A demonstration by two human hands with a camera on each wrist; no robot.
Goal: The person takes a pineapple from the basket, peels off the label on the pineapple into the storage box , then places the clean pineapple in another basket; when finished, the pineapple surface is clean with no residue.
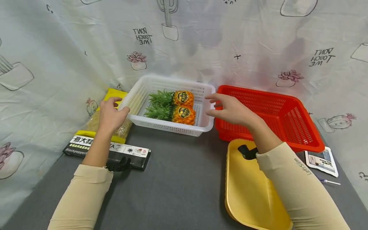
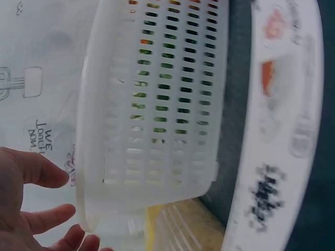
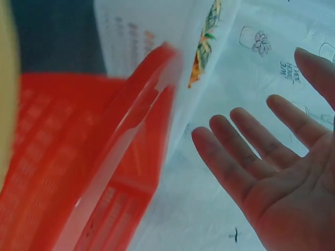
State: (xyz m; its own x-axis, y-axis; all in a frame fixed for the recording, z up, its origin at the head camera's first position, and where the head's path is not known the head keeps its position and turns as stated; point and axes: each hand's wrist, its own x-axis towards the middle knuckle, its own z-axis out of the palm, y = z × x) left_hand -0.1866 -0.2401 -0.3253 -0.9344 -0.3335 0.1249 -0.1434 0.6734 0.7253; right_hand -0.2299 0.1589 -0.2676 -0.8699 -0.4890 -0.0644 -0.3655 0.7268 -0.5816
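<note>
White basket (image 1: 166,126) between the two hands (image 1: 111,115) (image 1: 231,109)

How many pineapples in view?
2. Both lie in the white basket, leaves to the left: the nearer pineapple by the near wall, the farther pineapple right behind it. No others visible, though the near wall hides some of the basket floor.

The head view looks forward and down over the table (image 1: 178,179); the left wrist's faces the white basket (image 2: 120,157) closely; the right wrist's, close by the red basket (image 3: 57,120), shares the white one.
</note>
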